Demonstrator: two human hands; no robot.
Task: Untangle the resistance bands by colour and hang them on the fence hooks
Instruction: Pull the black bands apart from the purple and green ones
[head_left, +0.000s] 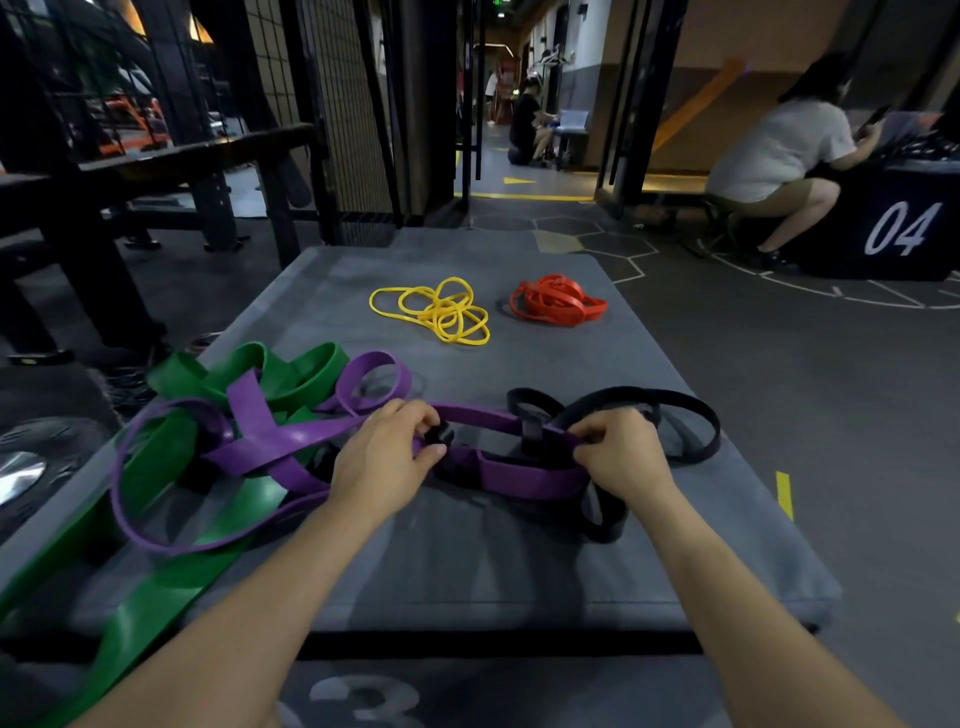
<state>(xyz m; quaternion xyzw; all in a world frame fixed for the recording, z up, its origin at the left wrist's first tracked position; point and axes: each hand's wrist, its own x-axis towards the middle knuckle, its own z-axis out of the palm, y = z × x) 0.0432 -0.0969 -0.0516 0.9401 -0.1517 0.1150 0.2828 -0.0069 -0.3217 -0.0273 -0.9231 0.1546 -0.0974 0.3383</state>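
Both hands work the tangle: left hand (384, 452) pinches the black band (649, 400), right hand (615, 449) grips the purple band (524, 475); next, probably pull them apart

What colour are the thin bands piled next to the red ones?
Yellow bands, seen in the head view.

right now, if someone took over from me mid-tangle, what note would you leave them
Left hand pinches a black band where it crosses the purple band; right hand grips the purple one.
Done: yellow bands and red bands sit in separate piles at the far end of the grey mat.
Left: free purple, black and green bands, still knotted; nothing hung yet.
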